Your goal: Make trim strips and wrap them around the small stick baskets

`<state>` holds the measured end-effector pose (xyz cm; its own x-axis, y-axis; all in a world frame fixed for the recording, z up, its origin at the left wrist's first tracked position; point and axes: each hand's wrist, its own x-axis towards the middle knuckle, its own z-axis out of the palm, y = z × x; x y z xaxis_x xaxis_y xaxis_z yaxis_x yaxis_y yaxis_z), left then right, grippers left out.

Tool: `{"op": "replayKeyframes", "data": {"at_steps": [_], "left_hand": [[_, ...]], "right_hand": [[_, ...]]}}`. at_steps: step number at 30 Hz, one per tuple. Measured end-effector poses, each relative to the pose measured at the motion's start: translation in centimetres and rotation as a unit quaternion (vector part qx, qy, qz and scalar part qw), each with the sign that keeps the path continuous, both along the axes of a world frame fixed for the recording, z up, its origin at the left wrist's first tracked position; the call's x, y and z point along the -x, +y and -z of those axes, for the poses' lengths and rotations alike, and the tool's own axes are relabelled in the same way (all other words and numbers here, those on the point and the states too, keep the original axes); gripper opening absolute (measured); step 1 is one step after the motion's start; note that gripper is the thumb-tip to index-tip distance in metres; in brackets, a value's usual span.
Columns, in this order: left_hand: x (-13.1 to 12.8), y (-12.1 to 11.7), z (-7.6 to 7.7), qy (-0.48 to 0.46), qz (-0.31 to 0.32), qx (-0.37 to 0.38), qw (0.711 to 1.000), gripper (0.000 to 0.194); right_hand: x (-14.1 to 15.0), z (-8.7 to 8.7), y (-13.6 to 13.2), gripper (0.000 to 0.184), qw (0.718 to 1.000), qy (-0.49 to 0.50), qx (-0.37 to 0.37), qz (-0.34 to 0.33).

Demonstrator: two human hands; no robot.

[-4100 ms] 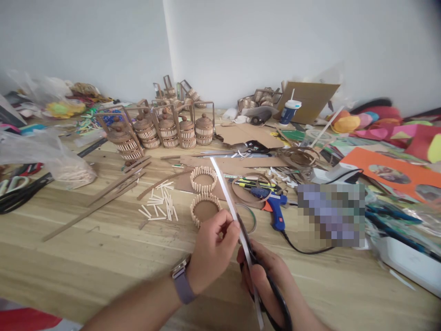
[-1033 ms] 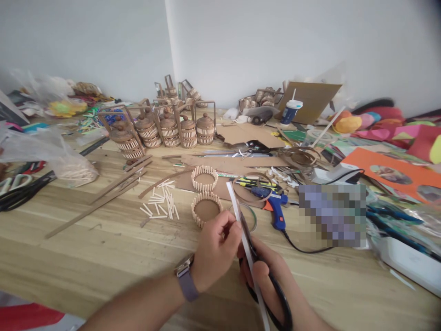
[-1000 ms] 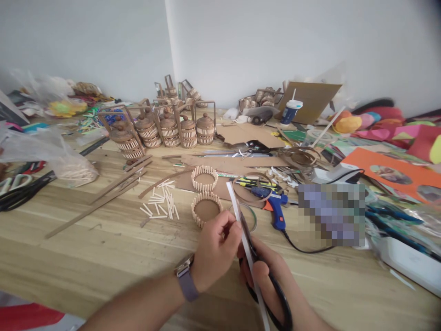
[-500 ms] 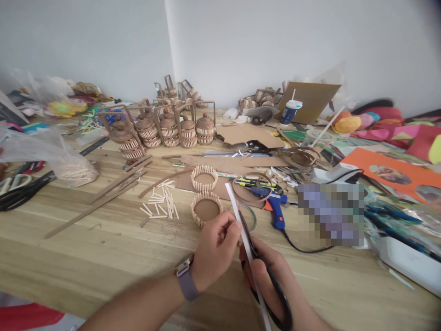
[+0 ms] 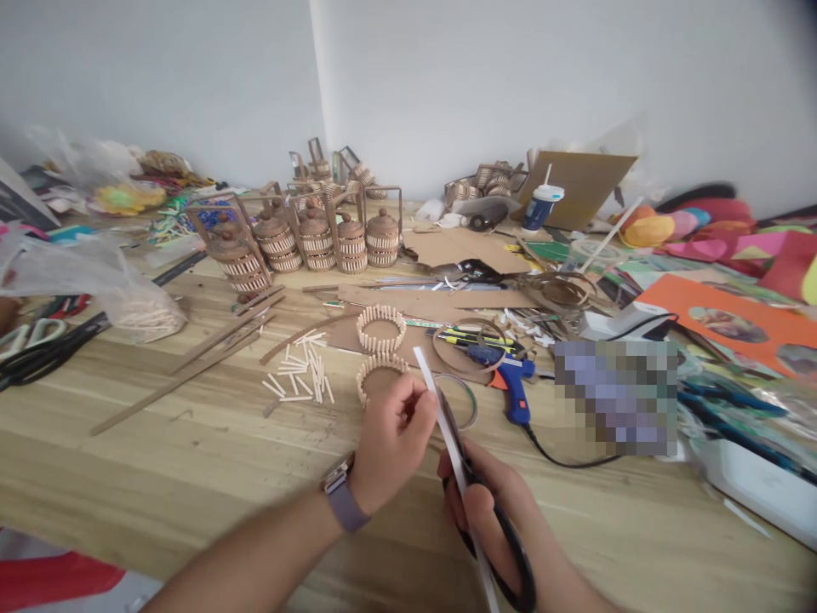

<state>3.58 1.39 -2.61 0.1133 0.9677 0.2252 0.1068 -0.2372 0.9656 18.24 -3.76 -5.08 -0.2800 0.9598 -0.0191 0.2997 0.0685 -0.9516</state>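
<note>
My left hand (image 5: 391,443) is closed in a pinch on a long white paper strip (image 5: 426,375), which runs from above my fingers down past my right wrist. My right hand (image 5: 488,511) is wrapped round the black handles of a pair of scissors (image 5: 504,545); the blades lie along the strip, close to my left fingers. A watch with a purple strap (image 5: 341,498) sits on my left wrist. Just beyond my left hand are two round stick-walled cardboard rings (image 5: 381,328) and a small heap of short pale sticks (image 5: 299,375).
A blue glue gun (image 5: 511,383) with a black cable lies to the right on the wooden table (image 5: 159,460). Finished brown stick baskets (image 5: 306,238) stand behind, with cardboard sheets, coloured paper, a cup (image 5: 536,209) and a plastic bag of sticks (image 5: 137,315).
The white strip above my left hand has grown much shorter since the earliest frame. Both hands have stayed in about the same place, and the view has shifted slightly.
</note>
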Motion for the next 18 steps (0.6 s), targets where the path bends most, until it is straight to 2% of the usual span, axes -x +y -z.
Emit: {"op": "replayKeyframes", "data": {"at_steps": [4, 14, 18], "left_hand": [[-0.28, -0.57, 0.07, 0.019, 0.020, 0.007, 1.000, 0.024], [-0.38, -0.65, 0.05, 0.017, 0.017, 0.013, 1.000, 0.024], [-0.50, -0.85, -0.25, 0.014, 0.017, 0.016, 1.000, 0.025]], "right_hand": [[-0.13, -0.23, 0.16, 0.073, 1.000, -0.004, -0.008, 0.005], [-0.07, 0.07, 0.15, 0.070, 0.999, 0.027, 0.034, 0.019], [0.08, -0.29, 0.11, 0.073, 1.000, 0.010, 0.012, 0.021]]}}
